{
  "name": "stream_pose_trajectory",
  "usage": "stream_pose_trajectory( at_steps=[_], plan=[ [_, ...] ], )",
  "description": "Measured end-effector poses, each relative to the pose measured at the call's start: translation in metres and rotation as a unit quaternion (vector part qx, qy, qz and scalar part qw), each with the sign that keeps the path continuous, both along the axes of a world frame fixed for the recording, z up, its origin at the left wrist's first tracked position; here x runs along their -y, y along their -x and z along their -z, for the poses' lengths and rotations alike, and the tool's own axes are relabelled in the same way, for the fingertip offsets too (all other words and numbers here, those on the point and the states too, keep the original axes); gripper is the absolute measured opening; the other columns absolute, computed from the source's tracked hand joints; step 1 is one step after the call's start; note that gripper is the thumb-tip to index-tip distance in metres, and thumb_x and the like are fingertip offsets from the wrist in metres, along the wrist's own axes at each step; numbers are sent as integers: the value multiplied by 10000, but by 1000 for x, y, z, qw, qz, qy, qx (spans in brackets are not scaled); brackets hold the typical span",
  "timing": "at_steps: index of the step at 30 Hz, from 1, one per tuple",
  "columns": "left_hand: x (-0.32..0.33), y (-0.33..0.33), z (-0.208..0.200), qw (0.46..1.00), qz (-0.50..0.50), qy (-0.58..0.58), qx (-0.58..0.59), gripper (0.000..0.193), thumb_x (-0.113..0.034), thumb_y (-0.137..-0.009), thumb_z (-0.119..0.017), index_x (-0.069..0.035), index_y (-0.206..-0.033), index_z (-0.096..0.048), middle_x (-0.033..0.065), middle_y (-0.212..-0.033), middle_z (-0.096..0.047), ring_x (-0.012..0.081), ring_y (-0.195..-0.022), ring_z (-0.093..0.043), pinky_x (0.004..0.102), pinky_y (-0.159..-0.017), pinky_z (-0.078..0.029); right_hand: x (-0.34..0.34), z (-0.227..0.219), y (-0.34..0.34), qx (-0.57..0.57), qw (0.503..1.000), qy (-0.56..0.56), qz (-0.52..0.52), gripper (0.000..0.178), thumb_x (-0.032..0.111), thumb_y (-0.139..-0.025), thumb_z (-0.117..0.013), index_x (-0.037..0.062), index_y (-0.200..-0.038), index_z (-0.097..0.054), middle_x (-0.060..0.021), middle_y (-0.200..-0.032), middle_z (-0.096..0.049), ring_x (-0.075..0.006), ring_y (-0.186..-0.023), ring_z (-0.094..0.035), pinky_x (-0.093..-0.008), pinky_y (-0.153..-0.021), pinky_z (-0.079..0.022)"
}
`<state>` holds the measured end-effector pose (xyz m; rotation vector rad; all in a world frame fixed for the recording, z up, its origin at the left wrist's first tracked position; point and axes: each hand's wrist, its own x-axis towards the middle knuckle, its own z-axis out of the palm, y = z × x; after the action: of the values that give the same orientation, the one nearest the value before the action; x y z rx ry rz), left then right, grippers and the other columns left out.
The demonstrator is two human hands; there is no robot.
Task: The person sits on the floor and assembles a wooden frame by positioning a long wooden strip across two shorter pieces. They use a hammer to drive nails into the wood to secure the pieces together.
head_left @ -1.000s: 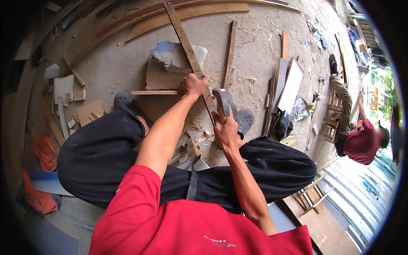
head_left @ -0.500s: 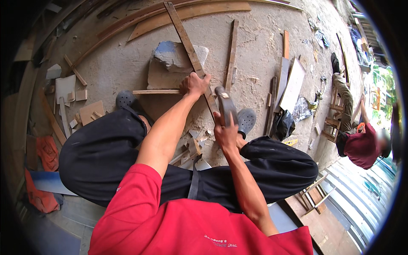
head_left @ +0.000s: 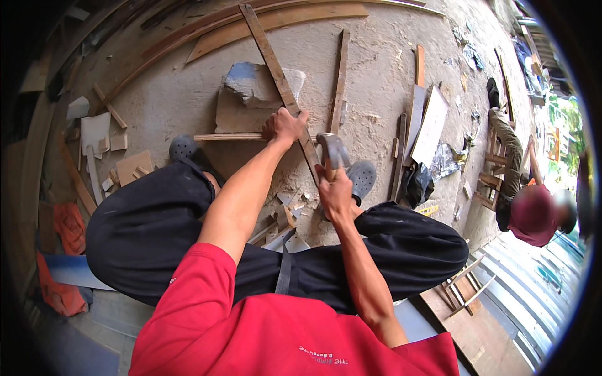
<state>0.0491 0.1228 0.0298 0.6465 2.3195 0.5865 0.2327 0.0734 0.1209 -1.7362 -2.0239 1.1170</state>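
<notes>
My left hand point(head_left: 286, 126) is closed around a long, narrow wooden strip point(head_left: 269, 59), which slants from the far side toward my right foot. A second, shorter wooden strip point(head_left: 229, 136) runs crosswise by that hand; how the two pieces meet is hidden. In my closed right hand point(head_left: 336, 194) is a claw hammer point(head_left: 333, 149), its dark metal head up, just right of the long strip's near end. Behind the crosswise strip, a rough concrete block point(head_left: 252, 83) with a blue patch lies on a flatter block, under the long strip.
Another strip point(head_left: 340, 81) lies on the floor beyond the hammer. Boards point(head_left: 431, 125) and a black plastic bag point(head_left: 419, 185) are to the right. Wood offcuts point(head_left: 133, 167) lie at left, more scraps between my feet. A person in dark red point(head_left: 533, 216) is at far right.
The hammer head has turned and come slightly lower, and shows less blur. My left hand keeps its hold on the strip. The person at far right has bent over more.
</notes>
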Motion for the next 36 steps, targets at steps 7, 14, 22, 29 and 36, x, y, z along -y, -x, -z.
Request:
stream_pose_trajectory(
  at_steps=[7, 14, 22, 29, 36],
  plan=[
    [2, 3, -4, 1000, -12, -13, 3, 699, -633, -740, -614, 39, -906, -712, 271, -924, -703, 428, -883, -689, 505, -751, -525, -35, -27, -38, 43, 972, -103, -207, 269, 272, -851, -739, 56, -893, -586, -161, -681, -627, -343, -615, -654, -433, -553, -489],
    [1, -4, 4, 999, -19, -16, -44, 671, -628, -730, -628, 28, -844, -714, 265, -862, -702, 430, -825, -692, 512, -705, -526, -65, -1, -55, 94, 823, -191, -527, 219, 247, -868, -668, 101, -878, -505, -75, -720, -602, -315, -568, -646, -426, -486, -498],
    [0, 1, 24, 998, -28, -20, -60, 681, -616, -739, -616, 51, -848, -703, 279, -857, -695, 444, -822, -686, 518, -702, -520, -95, 7, -54, 42, 814, -229, -532, 209, 310, -888, -645, 140, -903, -524, -45, -669, -610, -249, -597, -681, -404, -489, -518],
    [-2, 1, 21, 996, -28, -25, -80, 707, -624, -731, -613, 68, -848, -698, 297, -854, -687, 450, -820, -683, 512, -692, -518, -94, 8, -41, 114, 851, -206, -469, 185, 295, -873, -643, 153, -861, -526, -38, -671, -587, -233, -573, -667, -374, -493, -521],
    [-6, 3, 11, 996, -28, -18, -78, 690, -611, -725, -616, 65, -842, -701, 293, -844, -687, 455, -816, -682, 507, -690, -518, -93, 16, -42, 109, 841, -221, -482, 205, 305, -862, -654, 147, -878, -524, -42, -673, -599, -246, -570, -668, -395, -480, -511]
  ],
)
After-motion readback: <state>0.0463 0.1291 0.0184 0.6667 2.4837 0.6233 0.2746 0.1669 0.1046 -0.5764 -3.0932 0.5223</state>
